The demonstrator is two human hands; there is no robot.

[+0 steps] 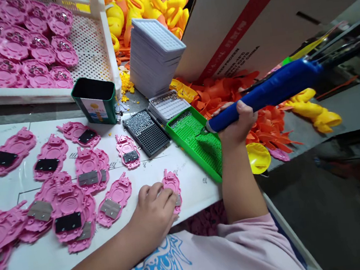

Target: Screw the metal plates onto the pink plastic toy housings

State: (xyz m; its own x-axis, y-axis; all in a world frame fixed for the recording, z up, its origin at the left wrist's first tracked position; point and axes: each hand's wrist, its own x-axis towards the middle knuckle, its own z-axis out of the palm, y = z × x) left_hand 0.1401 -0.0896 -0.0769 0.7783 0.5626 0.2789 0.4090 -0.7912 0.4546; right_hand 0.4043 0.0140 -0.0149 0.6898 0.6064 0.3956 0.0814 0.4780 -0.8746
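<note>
My left hand (156,210) has its fingers bent over a pink plastic casing (170,181) near the table's front edge, holding it against the tabletop and hiding part of its metal plate. My right hand (239,123) is wrapped around a blue electric screwdriver (260,94). The tool is tilted, its bit pointing down over a green perforated tray (187,140) of small screws. Whether the bit touches a screw is too small to tell. More pink casings (116,200), fitted with black or silver plates, lie to the left of my left hand, some overlapping.
Behind the green tray are a black screw tray (148,132), a stack of white trays (156,59) and a dark green tin (95,101). A white crate (90,45) holds pink parts at the back left. Orange pieces (272,134) and a yellow cup (259,158) lie on the right.
</note>
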